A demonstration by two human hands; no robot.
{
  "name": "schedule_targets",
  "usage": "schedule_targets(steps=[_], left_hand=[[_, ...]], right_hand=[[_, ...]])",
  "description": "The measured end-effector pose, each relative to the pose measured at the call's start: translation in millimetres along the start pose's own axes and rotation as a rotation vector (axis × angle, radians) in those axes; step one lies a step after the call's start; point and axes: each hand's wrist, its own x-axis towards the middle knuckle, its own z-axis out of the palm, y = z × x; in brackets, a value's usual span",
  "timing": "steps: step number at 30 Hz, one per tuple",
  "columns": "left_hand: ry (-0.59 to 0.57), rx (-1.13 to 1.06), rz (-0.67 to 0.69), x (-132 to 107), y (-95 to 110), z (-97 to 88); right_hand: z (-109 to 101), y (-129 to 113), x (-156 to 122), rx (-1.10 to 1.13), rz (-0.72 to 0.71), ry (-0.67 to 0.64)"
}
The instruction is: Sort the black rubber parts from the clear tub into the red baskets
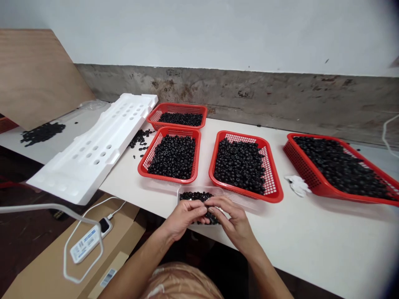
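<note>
My left hand (187,216) and my right hand (232,218) meet fingertip to fingertip above a clear plastic tray (181,192) at the table's front edge. Both are closed in a pinch on a small black part (208,209), mostly covered by the fingers, so its exact shape is hidden. Small black round pieces (196,195) fill the tray beneath. Just behind it stand two red mesh baskets, the left one (168,180) and the right one (249,197), both holding many black ring-like beads.
Another red basket (177,106) with thin black pieces stands at the back, and one (311,174) tilts at far right. Loose black bits (141,139) lie beside a white foam panel (77,166). A crumpled white cloth (298,185) lies right. Below left are a power strip (85,245) and cardboard box (46,265).
</note>
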Motion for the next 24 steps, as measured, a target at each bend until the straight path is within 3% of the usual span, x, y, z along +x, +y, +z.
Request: schedule_targets(steps=[5, 14, 24], left_hand=[[0.033, -0.026, 0.024, 0, 1, -0.6], [0.075, 0.061, 0.098, -1, 3, 3.5], [0.073, 0.113, 0.115, -4, 2, 4.4]], right_hand=[[-4, 1, -3, -0.042, 0.052, 0.037], [-4, 0, -10, -0.262, -0.098, -0.078], [-5, -3, -10, -0.255, -0.166, -0.095]])
